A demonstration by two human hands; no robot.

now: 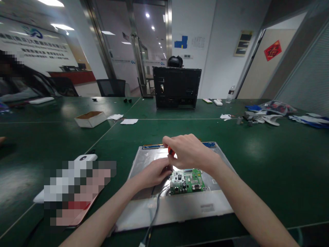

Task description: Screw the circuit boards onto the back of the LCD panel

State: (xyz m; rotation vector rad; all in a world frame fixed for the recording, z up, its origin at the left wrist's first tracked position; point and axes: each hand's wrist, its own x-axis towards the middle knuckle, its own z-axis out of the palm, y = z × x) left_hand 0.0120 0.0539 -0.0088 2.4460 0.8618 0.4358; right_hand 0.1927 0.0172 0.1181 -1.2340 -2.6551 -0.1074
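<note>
Hands work close together over a silvery metal panel (177,206) that lies flat on the green bench (269,164), near the viewer and a little right of centre. The right hand (189,151) hovers above the middle of the panel with its grip pressed together around the red handle of a small tool (171,151), of which only a sliver shows between the fingers. The left hand (155,173) lies just below and to the left, fingers curled down onto the panel beside the tool's tip; whether its grip pinches anything I cannot tell, since the right hand covers the fingertips. Just right of the left hand sits a green circuit board (187,181) on the panel, and a grey cable (154,216) runs from near the board toward the near edge of the bench.

Left of the panel lies a white device (86,157), next to a blurred-out patch. Farther off, a black metal chassis (177,87) stands upright at the centre of the bench, an open cardboard box (90,118) sits to the far left, and a water bottle (230,94) stands at the far right near scattered white and blue parts (267,118).
</note>
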